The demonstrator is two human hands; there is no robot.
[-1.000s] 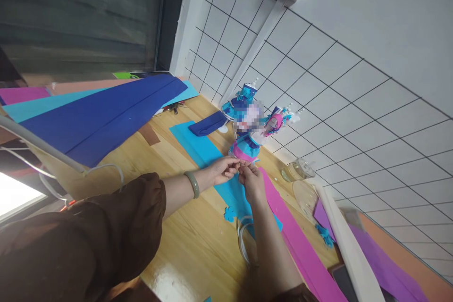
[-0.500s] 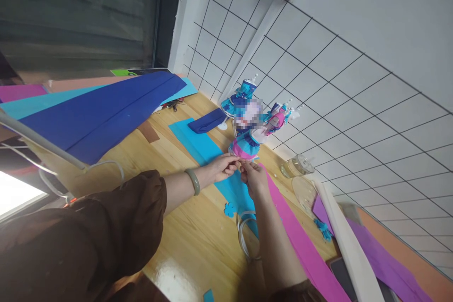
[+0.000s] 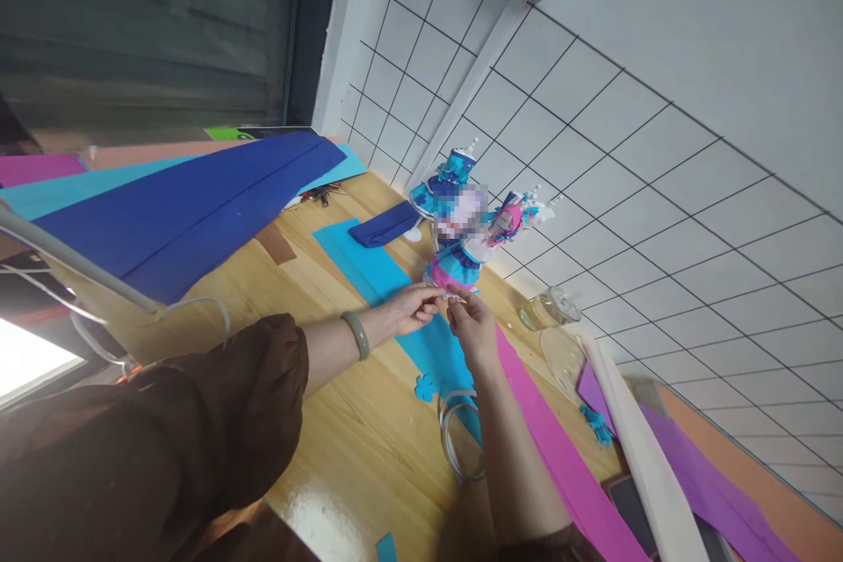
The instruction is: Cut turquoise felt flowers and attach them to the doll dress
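My left hand (image 3: 414, 307) is closed in a pinch at the hem of a small dressed figure (image 3: 454, 263) with a pink and blue skirt. Close beside it, my right hand (image 3: 472, 327) also pinches, with a bit of thin white strip (image 3: 456, 299) showing at the fingertips. Whether that strip is joined to the skirt I cannot tell. Under both hands runs a long light blue sheet (image 3: 401, 299). A second figure in blue (image 3: 438, 189) stands behind, partly blurred out. Nearer to me lies a blue flower cutout (image 3: 425, 387).
A coil of white wire (image 3: 454, 448) lies below my right wrist. To the right are a pink strip (image 3: 546, 439), a glass jar (image 3: 550, 307), a cream roll (image 3: 645, 448) and purple sheets (image 3: 717, 474). Dark blue sheeting (image 3: 198, 202) covers the left. A tiled wall (image 3: 593, 149) bounds the back.
My right hand has drawn slightly up and its fingers have shifted, so more of the white strip shows between the hands. The left hand stays almost in place.
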